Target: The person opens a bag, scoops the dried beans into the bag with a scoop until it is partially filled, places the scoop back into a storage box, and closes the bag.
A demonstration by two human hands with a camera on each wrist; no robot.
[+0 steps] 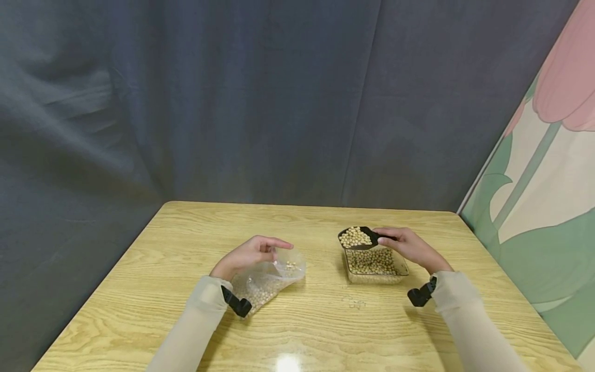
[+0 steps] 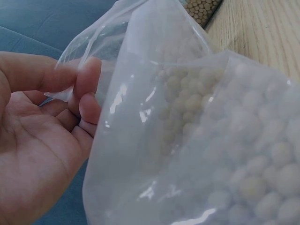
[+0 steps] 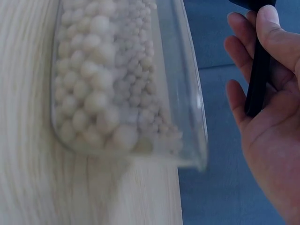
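My left hand [image 1: 253,256] pinches the rim of a clear plastic bag [image 2: 136,140], which lies on the table partly filled with round, pale beans [image 2: 262,183]. The bag's mouth faces right, with some beans near it. My right hand [image 1: 409,249] grips the handle of a black scoop [image 1: 372,235] heaped with beans [image 1: 354,236]. The scoop hangs over the far left part of a clear rectangular container [image 1: 375,279], which holds more beans [image 3: 93,70]. In the right wrist view only the scoop's handle [image 3: 258,77] and a bit of its head show.
The wood-grain table [image 1: 316,330] carries the bag on the left and the container on the right. Faint marks [image 1: 354,302] show on the tabletop in front of the container. A dark blue curtain [image 1: 260,103] hangs behind the table, and a flower-patterned panel [image 1: 534,206] stands along its right side.
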